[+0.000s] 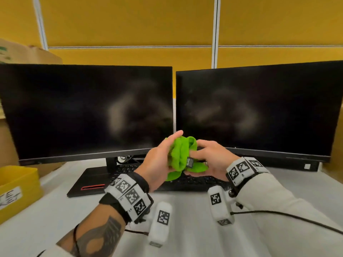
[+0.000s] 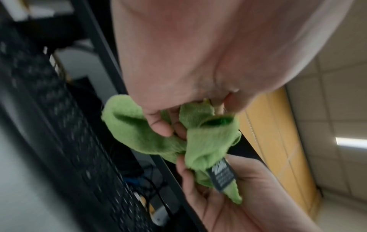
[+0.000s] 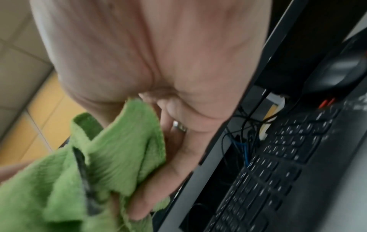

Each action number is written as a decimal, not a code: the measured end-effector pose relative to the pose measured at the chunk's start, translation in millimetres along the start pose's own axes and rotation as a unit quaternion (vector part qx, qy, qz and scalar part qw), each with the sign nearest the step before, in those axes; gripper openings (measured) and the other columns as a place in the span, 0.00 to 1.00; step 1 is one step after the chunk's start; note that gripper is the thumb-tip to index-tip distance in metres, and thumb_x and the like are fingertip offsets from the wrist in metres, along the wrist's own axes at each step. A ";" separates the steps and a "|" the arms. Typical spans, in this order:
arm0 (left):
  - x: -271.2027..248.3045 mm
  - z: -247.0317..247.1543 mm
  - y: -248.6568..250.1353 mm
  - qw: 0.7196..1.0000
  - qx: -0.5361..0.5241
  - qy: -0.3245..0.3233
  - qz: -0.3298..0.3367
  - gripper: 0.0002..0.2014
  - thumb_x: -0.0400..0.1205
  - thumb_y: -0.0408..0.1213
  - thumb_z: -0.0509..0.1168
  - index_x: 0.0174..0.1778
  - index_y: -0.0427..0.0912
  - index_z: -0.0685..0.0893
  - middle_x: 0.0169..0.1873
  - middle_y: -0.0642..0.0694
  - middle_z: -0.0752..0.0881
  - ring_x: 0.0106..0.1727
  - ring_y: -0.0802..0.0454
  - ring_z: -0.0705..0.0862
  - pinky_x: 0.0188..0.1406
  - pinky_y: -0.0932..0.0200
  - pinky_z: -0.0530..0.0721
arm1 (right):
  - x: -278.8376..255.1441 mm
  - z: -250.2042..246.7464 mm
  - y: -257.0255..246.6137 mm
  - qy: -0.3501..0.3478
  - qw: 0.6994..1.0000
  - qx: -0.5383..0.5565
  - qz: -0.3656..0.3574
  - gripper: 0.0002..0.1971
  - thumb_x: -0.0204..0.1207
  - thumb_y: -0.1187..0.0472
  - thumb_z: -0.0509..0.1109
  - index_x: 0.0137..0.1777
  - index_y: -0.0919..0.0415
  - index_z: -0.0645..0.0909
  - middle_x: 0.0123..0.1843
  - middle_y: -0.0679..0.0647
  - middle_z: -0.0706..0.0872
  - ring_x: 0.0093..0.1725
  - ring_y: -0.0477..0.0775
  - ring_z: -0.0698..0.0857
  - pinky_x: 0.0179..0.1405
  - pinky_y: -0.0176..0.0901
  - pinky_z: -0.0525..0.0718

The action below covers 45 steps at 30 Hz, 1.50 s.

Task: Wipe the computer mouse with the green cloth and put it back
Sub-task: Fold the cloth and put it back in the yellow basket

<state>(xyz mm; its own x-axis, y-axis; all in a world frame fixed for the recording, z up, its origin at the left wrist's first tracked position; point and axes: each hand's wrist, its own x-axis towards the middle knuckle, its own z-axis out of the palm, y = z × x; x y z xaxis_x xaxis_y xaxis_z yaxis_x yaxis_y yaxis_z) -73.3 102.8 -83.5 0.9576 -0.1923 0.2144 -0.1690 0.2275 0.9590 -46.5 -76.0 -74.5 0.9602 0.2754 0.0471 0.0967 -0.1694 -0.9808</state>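
The bunched green cloth (image 1: 182,154) with a dark label is held between both hands, in the air above the keyboard. My left hand (image 1: 167,151) grips its left side, thumb up. My right hand (image 1: 202,151) cups and pinches the right side; a ring shows on one finger. The left wrist view shows the left thumb pressed into the green cloth (image 2: 206,144) and the right hand under it. In the right wrist view, the black computer mouse (image 3: 333,75) lies on the desk beyond the green cloth (image 3: 111,157), at the keyboard's end. In the head view the mouse is hidden.
Two dark monitors (image 1: 87,112) (image 1: 259,112) stand at the back, with a black keyboard (image 1: 185,182) below the hands. A yellow bin (image 1: 16,186) sits at the left edge. A black cable (image 1: 278,214) runs across the white desk (image 1: 185,238) on the right.
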 end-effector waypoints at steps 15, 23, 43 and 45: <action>-125.8 -156.6 74.8 0.915 0.311 0.210 0.149 0.31 0.70 0.39 0.80 0.68 0.60 0.79 0.57 0.48 0.91 0.60 0.45 0.92 0.59 0.33 0.92 | -21.2 189.6 -74.2 -0.145 0.974 0.134 -0.115 0.14 0.79 0.77 0.68 0.59 0.70 0.92 0.57 0.67 0.95 0.53 0.66 0.94 0.55 0.56 0.92; -184.8 -237.7 134.3 0.803 0.436 0.392 0.107 0.16 0.72 0.34 0.77 0.45 0.62 0.84 0.55 0.43 0.91 0.53 0.38 0.90 0.51 0.43 0.93 | -22.3 243.2 -90.6 -0.144 0.984 0.002 -0.109 0.10 0.82 0.58 0.76 0.59 0.57 0.95 0.59 0.53 0.97 0.67 0.59 0.91 0.74 0.60 0.85; -158.8 -391.7 115.3 0.567 0.717 0.264 -0.307 0.07 0.81 0.40 0.73 0.43 0.40 0.89 0.45 0.42 0.90 0.42 0.42 0.85 0.42 0.52 0.84 | 35.0 300.9 -39.2 -0.185 0.980 -0.050 -0.058 0.06 0.81 0.65 0.77 0.53 0.63 0.95 0.53 0.56 0.98 0.59 0.60 0.95 0.68 0.57 0.89; -154.2 -401.2 103.8 0.538 0.736 0.227 -0.344 0.16 0.86 0.37 0.67 0.31 0.42 0.76 0.35 0.44 0.80 0.36 0.45 0.77 0.41 0.55 0.77 | 37.9 301.7 -38.7 -0.176 0.982 -0.040 -0.063 0.06 0.81 0.66 0.77 0.53 0.64 0.95 0.53 0.57 0.98 0.59 0.61 0.95 0.67 0.57 0.90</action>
<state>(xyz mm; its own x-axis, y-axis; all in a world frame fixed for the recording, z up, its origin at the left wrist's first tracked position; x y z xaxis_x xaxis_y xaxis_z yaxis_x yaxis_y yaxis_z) -145.0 539.0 -91.4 0.8135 0.5806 -0.0330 0.5795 -0.8141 -0.0375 -93.0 226.5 -91.9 0.7909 0.6061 0.0841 0.2422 -0.1838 -0.9527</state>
